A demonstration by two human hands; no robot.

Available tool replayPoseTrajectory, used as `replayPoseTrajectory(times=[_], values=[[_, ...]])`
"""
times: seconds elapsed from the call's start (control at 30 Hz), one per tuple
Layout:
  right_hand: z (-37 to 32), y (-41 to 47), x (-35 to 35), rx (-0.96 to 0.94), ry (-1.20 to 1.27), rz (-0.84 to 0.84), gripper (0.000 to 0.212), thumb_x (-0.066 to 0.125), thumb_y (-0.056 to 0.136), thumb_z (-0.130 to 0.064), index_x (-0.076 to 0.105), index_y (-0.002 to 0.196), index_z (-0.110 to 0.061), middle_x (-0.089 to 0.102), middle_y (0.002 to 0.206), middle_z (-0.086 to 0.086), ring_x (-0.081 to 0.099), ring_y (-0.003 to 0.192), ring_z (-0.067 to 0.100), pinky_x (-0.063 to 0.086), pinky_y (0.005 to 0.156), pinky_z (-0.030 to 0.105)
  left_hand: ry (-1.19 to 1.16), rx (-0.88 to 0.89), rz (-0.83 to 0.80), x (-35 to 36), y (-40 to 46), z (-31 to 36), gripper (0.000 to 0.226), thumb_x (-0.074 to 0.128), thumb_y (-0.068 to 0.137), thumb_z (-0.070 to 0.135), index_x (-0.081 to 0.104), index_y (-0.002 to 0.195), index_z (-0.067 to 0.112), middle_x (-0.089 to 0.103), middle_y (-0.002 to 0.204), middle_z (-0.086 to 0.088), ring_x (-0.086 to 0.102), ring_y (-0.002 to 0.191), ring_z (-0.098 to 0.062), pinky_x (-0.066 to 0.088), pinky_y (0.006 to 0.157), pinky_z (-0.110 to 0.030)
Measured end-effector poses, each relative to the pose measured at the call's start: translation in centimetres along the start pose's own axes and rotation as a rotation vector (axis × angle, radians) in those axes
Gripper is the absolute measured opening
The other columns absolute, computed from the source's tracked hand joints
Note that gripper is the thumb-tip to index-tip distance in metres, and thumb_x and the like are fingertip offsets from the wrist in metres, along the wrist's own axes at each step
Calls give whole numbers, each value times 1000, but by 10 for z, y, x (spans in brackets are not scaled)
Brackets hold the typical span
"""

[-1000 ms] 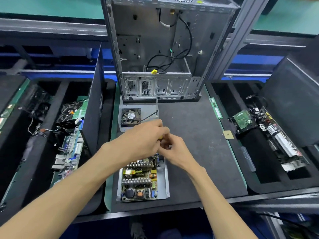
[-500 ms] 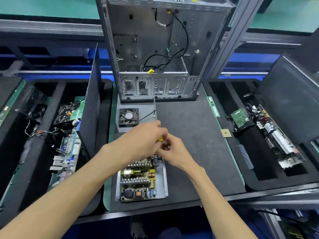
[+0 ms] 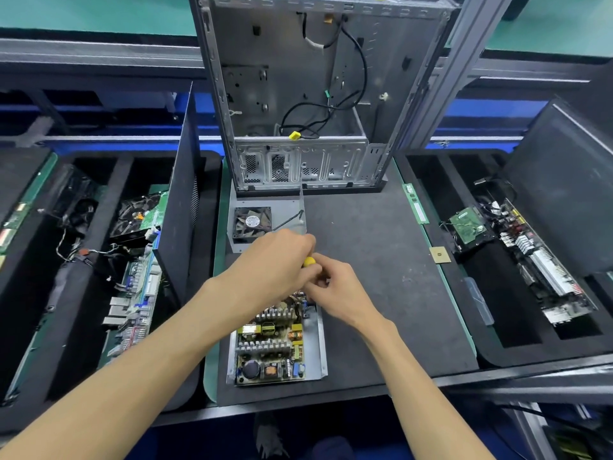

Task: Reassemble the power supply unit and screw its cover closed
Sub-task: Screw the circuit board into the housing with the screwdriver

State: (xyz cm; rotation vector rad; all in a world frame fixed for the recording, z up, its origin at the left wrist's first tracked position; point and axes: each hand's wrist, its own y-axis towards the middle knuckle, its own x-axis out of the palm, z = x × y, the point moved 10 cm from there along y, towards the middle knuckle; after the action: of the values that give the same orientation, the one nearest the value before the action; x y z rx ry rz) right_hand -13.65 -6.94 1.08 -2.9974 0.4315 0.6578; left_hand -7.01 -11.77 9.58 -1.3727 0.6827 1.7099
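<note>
The open power supply base [image 3: 319,343] lies on the dark mat, its circuit board [image 3: 270,346] with heat sinks and coils exposed. Its grey cover [image 3: 265,197] with the fan [image 3: 252,222] lies just beyond, below the case. My left hand [image 3: 275,263] is closed around a yellow-handled screwdriver [image 3: 309,261], only the handle end showing. My right hand [image 3: 335,287] pinches at the tool just below that handle, over the board's far right corner. The screwdriver's tip and whatever is under it are hidden by my hands.
An empty computer case [image 3: 315,94] stands upright at the back of the mat [image 3: 381,277]. Black foam trays flank it: motherboard and cables in the left tray [image 3: 139,277], drive and cards in the right tray [image 3: 517,260]. A RAM stick [image 3: 416,207] and small chip [image 3: 439,254] lie at the mat's right edge.
My hands have stayed together on the screwdriver over the board's far corner. The view has shifted slightly; the hands' grip looks the same.
</note>
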Motion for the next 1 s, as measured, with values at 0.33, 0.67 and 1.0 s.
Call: replayPoseTrajectory(times=[0.33, 0.67, 1.0], values=[[-3, 0, -7, -45, -2, 87, 17, 61, 86, -41, 57, 71, -48, 51, 61, -11, 39, 59, 6, 33, 54, 19, -52, 103, -15, 0, 6, -1, 22, 59, 96, 39, 64, 94, 17, 69, 89, 1, 62, 86, -22, 52, 78, -40], [57, -19, -45, 326, 872, 704, 24, 56, 103, -29, 68, 84, -22, 40, 53, -10, 29, 45, 9, 27, 39, 22, -344, -370, 57, 57, -19, -109, 23, 55, 99, 17, 71, 112, 26, 68, 96, 13, 62, 85, -8, 57, 85, -35], [75, -6, -1, 475, 1279, 762, 27, 46, 109, -31, 59, 93, -14, 27, 53, -8, 24, 41, 8, 24, 35, 21, -351, -485, -90, 107, -10, -140, 22, 60, 92, 15, 67, 96, 36, 66, 82, 18, 61, 75, 0, 48, 64, -26]])
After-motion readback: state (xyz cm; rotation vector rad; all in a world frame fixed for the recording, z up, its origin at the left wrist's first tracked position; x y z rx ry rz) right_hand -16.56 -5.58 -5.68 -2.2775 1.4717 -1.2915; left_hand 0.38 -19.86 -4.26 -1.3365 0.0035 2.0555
